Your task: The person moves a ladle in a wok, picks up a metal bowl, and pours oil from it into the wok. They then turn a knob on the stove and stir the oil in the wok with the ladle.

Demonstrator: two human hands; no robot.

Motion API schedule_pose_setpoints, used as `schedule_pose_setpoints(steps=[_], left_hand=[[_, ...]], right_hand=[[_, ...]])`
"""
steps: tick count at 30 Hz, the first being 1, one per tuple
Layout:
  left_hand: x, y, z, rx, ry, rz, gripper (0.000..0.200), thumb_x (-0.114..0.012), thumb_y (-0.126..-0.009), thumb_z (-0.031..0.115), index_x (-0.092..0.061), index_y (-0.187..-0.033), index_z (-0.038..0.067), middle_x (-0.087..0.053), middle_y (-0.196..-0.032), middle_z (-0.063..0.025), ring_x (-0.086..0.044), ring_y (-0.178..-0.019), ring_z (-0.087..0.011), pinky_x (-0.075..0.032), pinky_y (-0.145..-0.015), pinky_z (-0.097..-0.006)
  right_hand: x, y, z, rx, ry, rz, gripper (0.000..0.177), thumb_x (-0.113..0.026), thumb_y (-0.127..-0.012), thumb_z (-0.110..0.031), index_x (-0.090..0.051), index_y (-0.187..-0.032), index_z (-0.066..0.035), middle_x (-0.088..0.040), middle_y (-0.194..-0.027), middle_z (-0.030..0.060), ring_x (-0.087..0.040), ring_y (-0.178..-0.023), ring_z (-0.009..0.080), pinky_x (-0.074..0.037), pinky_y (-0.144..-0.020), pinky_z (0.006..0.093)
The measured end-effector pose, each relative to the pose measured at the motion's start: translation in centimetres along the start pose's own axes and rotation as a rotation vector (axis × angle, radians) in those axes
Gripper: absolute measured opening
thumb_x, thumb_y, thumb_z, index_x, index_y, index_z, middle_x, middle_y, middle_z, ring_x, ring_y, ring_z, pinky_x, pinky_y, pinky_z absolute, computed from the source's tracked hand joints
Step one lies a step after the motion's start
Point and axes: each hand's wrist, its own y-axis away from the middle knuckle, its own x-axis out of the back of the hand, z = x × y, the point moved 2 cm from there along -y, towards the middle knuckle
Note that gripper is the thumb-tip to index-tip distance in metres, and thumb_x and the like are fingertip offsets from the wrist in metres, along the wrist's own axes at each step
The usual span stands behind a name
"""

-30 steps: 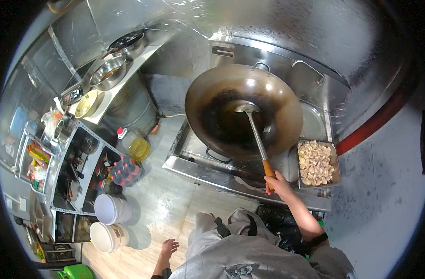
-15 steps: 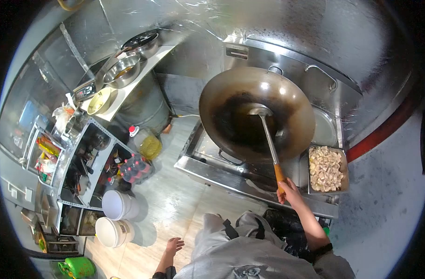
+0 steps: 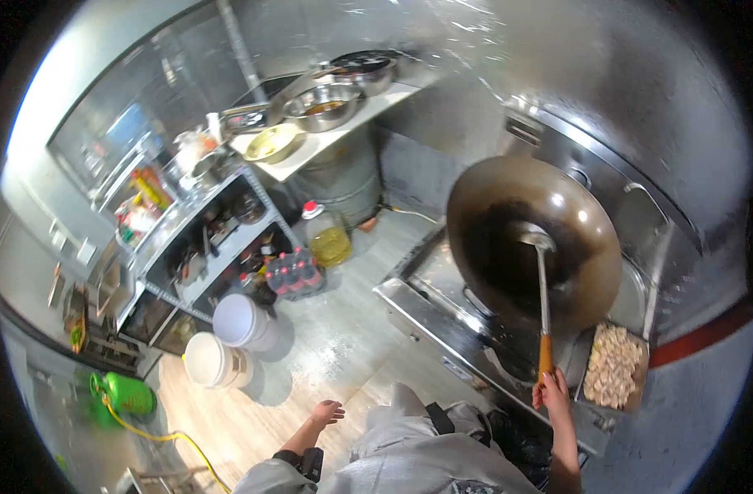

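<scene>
Right hand [image 3: 551, 389] is clasping the ladle [image 3: 543, 305] handle, bowl sitting in wok [image 3: 590, 247]; left hand [image 3: 327, 410] is hanging open, empty. Firm grip, low strokes advisable.

open floor [image 3: 343, 346] left of wok [image 3: 483, 189]; buckets [image 3: 236, 321], possibly bottles [image 3: 292, 276], further left

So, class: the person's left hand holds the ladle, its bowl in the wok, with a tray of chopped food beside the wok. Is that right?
Not quite. The head view shows the right hand holding the ladle; the left hand hangs open, holding nothing. The ladle's bowl is in the wok, with the tray of chopped food beside the wok.
</scene>
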Motion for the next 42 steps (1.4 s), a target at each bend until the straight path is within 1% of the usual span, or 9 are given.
schedule_pose_setpoints(steps=[8,10,12,20,33,36,37,40,42], left_hand=[[0.8,0.5,-1.4,0.002,0.034,0.052,0.033,-0.048,-0.083,0.030,-0.051,-0.106,0.006,-0.062,-0.094,-0.0099,-0.061,-0.080,-0.0195,-0.045,-0.065,-0.0318],[0.9,0.8,-1.9,0.015,0.046,0.059,0.033,-0.048,-0.083,0.029,-0.051,-0.106,0.006,-0.062,-0.093,-0.0098,-0.061,-0.079,-0.0192,-0.044,-0.064,-0.0320],[1.3,1.3,-2.9,0.021,0.102,0.100,0.033,-0.048,-0.083,0.029,-0.051,-0.107,0.006,-0.062,-0.093,-0.0097,-0.061,-0.079,-0.0188,-0.044,-0.064,-0.0322],[1.4,1.3,-5.4,0.025,0.096,0.161,0.036,-0.047,-0.082,0.029,-0.050,-0.108,0.006,-0.062,-0.094,-0.0097,-0.061,-0.079,-0.0201,-0.045,-0.066,-0.0346],[1.5,1.5,-5.9,0.022,0.125,0.180,0.036,-0.047,-0.081,0.031,-0.050,-0.107,0.006,-0.062,-0.095,-0.0108,-0.061,-0.080,-0.0212,-0.045,-0.068,-0.0371],[1.5,2.1,-5.0,-0.027,0.130,0.166,0.035,-0.048,-0.081,0.031,-0.050,-0.106,0.007,-0.062,-0.092,-0.0101,-0.060,-0.076,-0.0199,-0.045,-0.065,-0.0353],[1.5,2.6,-4.8,-0.027,0.178,0.148,0.033,-0.048,-0.081,0.029,-0.051,-0.105,0.007,-0.061,-0.088,-0.0097,-0.059,-0.072,-0.0179,-0.044,-0.061,-0.0324],[1.6,2.3,-4.4,-0.030,0.189,0.085,0.029,-0.050,-0.081,0.027,-0.052,-0.102,0.008,-0.061,-0.086,-0.0102,-0.059,-0.071,-0.0186,-0.044,-0.057,-0.0293],[1.6,2.2,-4.7,-0.028,0.160,0.048,0.029,-0.050,-0.081,0.026,-0.050,-0.102,0.007,-0.061,-0.087,-0.0109,-0.060,-0.076,-0.0214,-0.045,-0.061,-0.0323]], right_hand=[[-0.1,-1.4,0.5,-0.013,0.006,0.005,0.045,-0.043,-0.089,-0.027,-0.025,-0.123,-0.004,-0.049,-0.060,0.0059,-0.047,-0.042,0.0131,-0.038,-0.036,0.0255],[-0.7,-1.3,0.0,-0.009,-0.048,0.094,0.021,-0.044,-0.088,-0.028,-0.039,-0.096,-0.010,-0.048,-0.057,0.0054,-0.045,-0.038,0.0134,-0.036,-0.033,0.0254],[0.6,-2.3,1.5,0.000,-0.126,0.121,0.038,-0.046,-0.087,-0.029,-0.034,-0.115,-0.007,-0.047,-0.058,0.0068,-0.045,-0.042,0.0149,-0.034,-0.033,0.0269],[-0.3,-2.0,-0.7,-0.026,-0.163,-0.165,0.021,-0.047,-0.087,-0.027,-0.042,-0.081,-0.008,-0.045,-0.059,0.0063,-0.046,-0.049,0.0171,-0.037,-0.042,0.0321],[-0.6,-2.7,-1.4,-0.227,-0.466,-0.078,0.024,-0.056,-0.080,-0.013,-0.050,-0.098,0.001,-0.052,-0.087,0.0109,-0.052,-0.078,0.0217,-0.045,-0.064,0.0319],[0.3,-4.6,1.0,-0.184,-0.371,0.145,0.031,-0.049,-0.084,-0.033,-0.048,-0.103,-0.008,-0.050,-0.067,0.0052,-0.050,-0.055,0.0138,-0.042,-0.046,0.0266],[2.2,-5.0,2.2,-0.091,-0.324,-0.095,0.031,-0.052,-0.083,-0.030,-0.050,-0.104,-0.007,-0.052,-0.077,0.0068,-0.053,-0.066,0.0150,-0.046,-0.056,0.0266],[0.9,-2.8,-0.2,0.038,-0.163,-0.057,0.030,-0.054,-0.083,-0.022,-0.049,-0.107,-0.005,-0.053,-0.087,0.0089,-0.053,-0.080,0.0181,-0.045,-0.065,0.0311],[2.5,-3.4,1.4,0.527,0.421,0.299,0.028,-0.049,-0.087,-0.022,-0.048,-0.104,-0.001,-0.052,-0.091,0.0089,-0.049,-0.087,0.0180,-0.041,-0.072,0.0282]])
